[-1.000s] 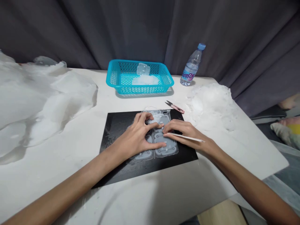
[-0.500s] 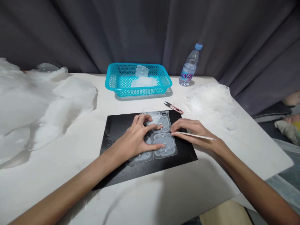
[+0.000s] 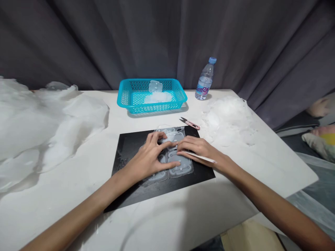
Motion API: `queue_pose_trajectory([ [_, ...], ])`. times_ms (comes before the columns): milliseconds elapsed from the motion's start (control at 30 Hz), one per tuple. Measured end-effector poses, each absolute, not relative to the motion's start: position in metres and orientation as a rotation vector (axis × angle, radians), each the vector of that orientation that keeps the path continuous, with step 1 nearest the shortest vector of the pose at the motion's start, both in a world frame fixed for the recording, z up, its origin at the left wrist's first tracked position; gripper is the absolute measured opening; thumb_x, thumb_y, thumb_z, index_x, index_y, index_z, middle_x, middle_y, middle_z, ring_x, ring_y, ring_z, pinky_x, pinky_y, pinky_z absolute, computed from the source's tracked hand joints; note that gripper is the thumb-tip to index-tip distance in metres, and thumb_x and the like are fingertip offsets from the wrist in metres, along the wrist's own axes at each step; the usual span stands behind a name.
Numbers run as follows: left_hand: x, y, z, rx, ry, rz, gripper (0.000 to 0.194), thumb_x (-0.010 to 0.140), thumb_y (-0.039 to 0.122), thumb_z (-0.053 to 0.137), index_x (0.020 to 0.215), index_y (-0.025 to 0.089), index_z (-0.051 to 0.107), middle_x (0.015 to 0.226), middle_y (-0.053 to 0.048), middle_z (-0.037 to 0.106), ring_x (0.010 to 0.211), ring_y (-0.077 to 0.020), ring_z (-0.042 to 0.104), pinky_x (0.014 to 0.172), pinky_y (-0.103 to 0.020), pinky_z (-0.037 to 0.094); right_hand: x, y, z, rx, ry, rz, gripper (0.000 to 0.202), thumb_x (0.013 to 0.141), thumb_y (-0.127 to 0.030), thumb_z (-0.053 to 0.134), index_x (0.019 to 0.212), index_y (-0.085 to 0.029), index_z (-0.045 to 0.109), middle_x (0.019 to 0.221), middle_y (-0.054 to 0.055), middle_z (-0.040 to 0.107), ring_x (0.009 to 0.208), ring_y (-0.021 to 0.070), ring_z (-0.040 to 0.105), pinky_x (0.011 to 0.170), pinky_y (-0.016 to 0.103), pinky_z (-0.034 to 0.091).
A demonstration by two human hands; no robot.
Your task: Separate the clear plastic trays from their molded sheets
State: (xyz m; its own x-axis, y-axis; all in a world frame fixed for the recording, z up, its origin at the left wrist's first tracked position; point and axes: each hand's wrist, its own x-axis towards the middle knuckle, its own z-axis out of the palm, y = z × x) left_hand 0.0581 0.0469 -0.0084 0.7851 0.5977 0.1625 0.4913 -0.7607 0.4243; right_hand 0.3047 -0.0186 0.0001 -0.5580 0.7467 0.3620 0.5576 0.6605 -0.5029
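A translucent moulded sheet with rounded rectangular shapes lies flat on a black mat. My left hand rests on the sheet with its fingers spread, covering part of its left half. Against the middle of the sheet, my right hand is closed around a slim white pen-like tool. The fingers hide the tool's tip. The right fingertips are close beside the left forefinger.
Behind the mat stands a turquoise basket with translucent pieces inside. Pink-handled thread snips lie near a water bottle. White translucent scraps are heaped at the right, and larger cloudy sheets at the left.
My right hand has moved left across the sheet with the white tool, from its right edge towards the middle. The left hand stays spread on the sheet. The view has shifted slightly.
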Motion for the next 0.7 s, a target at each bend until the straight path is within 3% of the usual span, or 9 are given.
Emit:
queue_pose_trajectory([
  [133, 0.057, 0.035, -0.003, 2.655, 0.983, 0.541, 0.080, 0.083, 0.078, 0.069, 0.133, 0.017, 0.058, 0.129, -0.015, 0.052, 0.123, -0.0361, 0.048, 0.105, -0.055, 0.050, 0.300, -0.009, -0.013, -1.096, -2.418, 0.128, 0.028, 0.109, -0.036, 0.052, 0.125, -0.019, 0.068, 0.120, 0.013, 0.070, 0.112, 0.0249, 0.068, 0.096, 0.040, 0.060],
  [300, 0.053, 0.013, -0.002, 2.604, 1.240, 0.616, 0.058, 0.098, 0.073, 0.050, 0.104, 0.017, 0.062, 0.104, -0.010, 0.059, 0.101, -0.0309, 0.051, 0.095, -0.049, 0.047, 0.297, -0.006, -0.004, -0.993, -2.535, -0.048, 0.030, 0.112, -0.029, 0.044, 0.109, -0.015, 0.070, 0.104, 0.013, 0.073, 0.099, 0.0242, 0.069, 0.092, 0.039, 0.060],
  [533, 0.064, 0.015, -0.005, 2.181, 1.138, 0.513, 0.050, 0.099, 0.066, 0.054, 0.083, 0.021, 0.069, 0.087, -0.004, 0.070, 0.091, -0.0252, 0.057, 0.091, -0.041, 0.040, 0.288, -0.028, 0.012, -1.040, -2.432, 0.119, 0.022, 0.112, -0.029, 0.044, 0.109, -0.019, 0.063, 0.101, 0.010, 0.071, 0.099, 0.0244, 0.067, 0.085, 0.038, 0.058],
  [700, 0.066, 0.019, 0.000, 2.015, 1.114, 0.470, 0.041, 0.084, 0.058, 0.073, 0.068, 0.021, 0.068, 0.077, -0.004, 0.072, 0.086, -0.0243, 0.060, 0.082, -0.035, 0.043, 0.297, -0.007, 0.002, -1.287, -1.960, 0.279, 0.019, 0.109, -0.028, 0.048, 0.099, -0.020, 0.062, 0.097, 0.008, 0.068, 0.093, 0.0222, 0.066, 0.084, 0.036, 0.053],
])
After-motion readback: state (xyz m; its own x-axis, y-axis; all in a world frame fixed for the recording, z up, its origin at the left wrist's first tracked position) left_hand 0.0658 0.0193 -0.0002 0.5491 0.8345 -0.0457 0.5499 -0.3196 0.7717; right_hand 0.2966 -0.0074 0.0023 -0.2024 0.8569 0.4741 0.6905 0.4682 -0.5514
